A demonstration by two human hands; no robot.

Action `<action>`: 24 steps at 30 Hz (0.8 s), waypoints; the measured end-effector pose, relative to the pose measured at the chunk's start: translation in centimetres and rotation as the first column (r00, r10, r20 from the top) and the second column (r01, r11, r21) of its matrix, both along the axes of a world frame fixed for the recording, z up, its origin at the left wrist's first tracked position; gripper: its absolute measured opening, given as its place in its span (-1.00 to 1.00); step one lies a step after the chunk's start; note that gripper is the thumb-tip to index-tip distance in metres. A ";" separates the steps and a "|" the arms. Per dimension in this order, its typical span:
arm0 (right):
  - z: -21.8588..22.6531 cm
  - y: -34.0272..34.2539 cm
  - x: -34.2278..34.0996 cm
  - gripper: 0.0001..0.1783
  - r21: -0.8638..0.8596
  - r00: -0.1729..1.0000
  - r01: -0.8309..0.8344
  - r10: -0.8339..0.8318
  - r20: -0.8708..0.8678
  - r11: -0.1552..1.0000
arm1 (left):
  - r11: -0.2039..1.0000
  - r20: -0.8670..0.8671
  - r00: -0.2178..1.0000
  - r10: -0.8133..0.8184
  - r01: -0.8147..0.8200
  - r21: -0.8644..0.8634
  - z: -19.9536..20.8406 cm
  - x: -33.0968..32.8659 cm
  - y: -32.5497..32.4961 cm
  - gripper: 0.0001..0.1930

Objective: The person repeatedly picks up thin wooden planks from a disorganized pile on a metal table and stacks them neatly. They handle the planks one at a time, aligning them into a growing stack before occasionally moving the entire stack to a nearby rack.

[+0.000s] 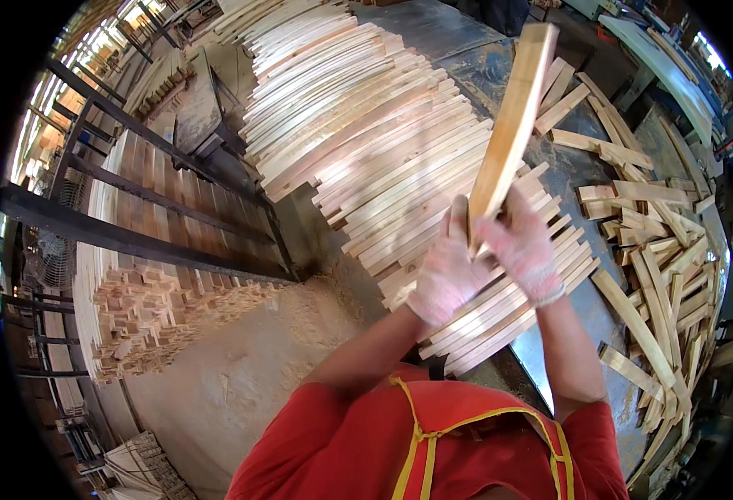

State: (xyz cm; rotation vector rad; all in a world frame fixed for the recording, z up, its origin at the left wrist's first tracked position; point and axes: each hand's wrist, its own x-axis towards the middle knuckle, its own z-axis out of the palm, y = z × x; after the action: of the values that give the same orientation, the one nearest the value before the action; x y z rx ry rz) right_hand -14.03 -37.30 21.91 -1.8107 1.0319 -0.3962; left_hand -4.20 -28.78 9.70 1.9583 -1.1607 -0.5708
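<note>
A wooden slat (512, 121) is held up at a tilt over the table, its far end raised away from me. My left hand (451, 279), in a pale pinkish work glove, is closed at the slat's near end, on its left side. In a matching glove, my right hand (526, 250) grips the same end from the right, partly smeared by motion. Below both hands lies a long row of slats (375, 125), set side by side and running away to the far left.
Loose, crossed wooden pieces (654, 217) lie heaped on the metal table's right side. At the left, a tall stack of wood strips (162, 300) stands behind dark metal bars (150, 242). Sawdust covers the floor (233, 400) between stack and table. A fan (54, 262) is at far left.
</note>
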 end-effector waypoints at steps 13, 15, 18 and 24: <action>-25.7 4.7 -20.4 -0.23 0.455 0.752 0.647 -0.611 -0.248 0.612 | 0.753 0.478 0.798 -0.367 -0.046 0.656 -0.4 22.0 -2.9 -0.38; -28.1 4.6 -19.8 -0.29 0.491 0.797 0.540 -0.603 -0.037 0.683 | 0.732 0.540 0.734 -0.411 -0.088 0.676 -0.2 23.8 -4.5 -0.35; -26.3 4.5 -17.8 -0.31 0.517 0.812 0.527 -0.580 -0.072 0.674 | 0.801 0.579 0.749 -0.321 -0.111 0.588 -3.8 27.1 -5.5 -0.40; -27.1 5.7 -20.2 -0.21 0.570 0.808 0.461 -0.587 0.047 0.680 | 0.993 0.675 0.737 0.048 -0.110 0.050 -5.7 25.8 -0.6 -0.38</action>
State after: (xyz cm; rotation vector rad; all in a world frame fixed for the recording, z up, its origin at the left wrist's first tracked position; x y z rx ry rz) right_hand -34.23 -31.56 -5.19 -0.9105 1.3402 -0.5810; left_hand 21.59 -29.35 3.97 2.3645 -1.4803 0.1853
